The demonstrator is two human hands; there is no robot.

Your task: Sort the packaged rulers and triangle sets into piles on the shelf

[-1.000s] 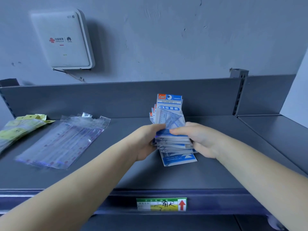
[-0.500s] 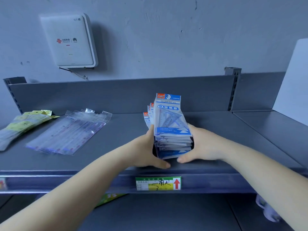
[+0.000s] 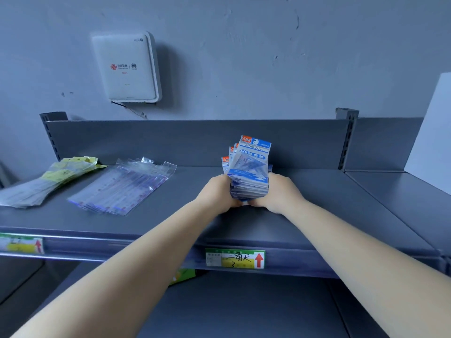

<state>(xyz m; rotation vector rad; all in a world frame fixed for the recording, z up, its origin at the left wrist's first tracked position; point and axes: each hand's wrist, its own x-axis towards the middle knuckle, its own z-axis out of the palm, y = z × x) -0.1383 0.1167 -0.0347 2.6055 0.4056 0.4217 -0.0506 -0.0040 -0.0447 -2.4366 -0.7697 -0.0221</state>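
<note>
Blue-and-white stack of packaged triangle sets [image 3: 249,176] stands near middle of grey metal shelf [image 3: 170,223], clamped between left hand [image 3: 217,193] and right hand [image 3: 280,191], fingers curled round its sides. Stack's base hidden behind thumbs. Clear-sleeved ruler pile [image 3: 122,189] lies well left; yellow-labelled ruler pile [image 3: 46,181] further left, partly cut off by frame edge. Green-yellow price label [image 3: 234,258] on shelf lip, handwriting hard to read.

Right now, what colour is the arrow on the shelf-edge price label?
Red arrow, pointing up; head view.
</note>
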